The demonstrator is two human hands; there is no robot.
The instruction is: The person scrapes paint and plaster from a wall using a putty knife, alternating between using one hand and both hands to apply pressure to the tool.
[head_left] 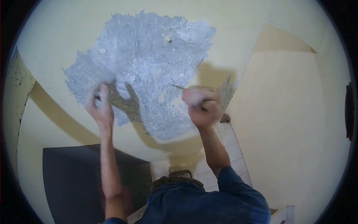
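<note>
A large patch of bare grey plaster (149,56) with ragged edges shows in the pale yellow painted wall (231,33) in front of me. My right hand (202,104) is closed around a scraper (177,86); only its thin blade, seen nearly edge-on, sticks out to the left, close to the patch. The handle is hidden in the fist, and motion blurs the hand. My left hand (99,100) is raised before the patch's lower left part, fingers loosely bent and apart, with nothing visible in it. It is also a little blurred, and its shadow falls on the plaster.
A dark panel-like surface (71,179) stands at the lower left. White floor tiles (231,149) show at the lower right, beside another cream wall (291,123). A small brown lump (225,118) sits near the wall corner. Small white spots dot the grey patch.
</note>
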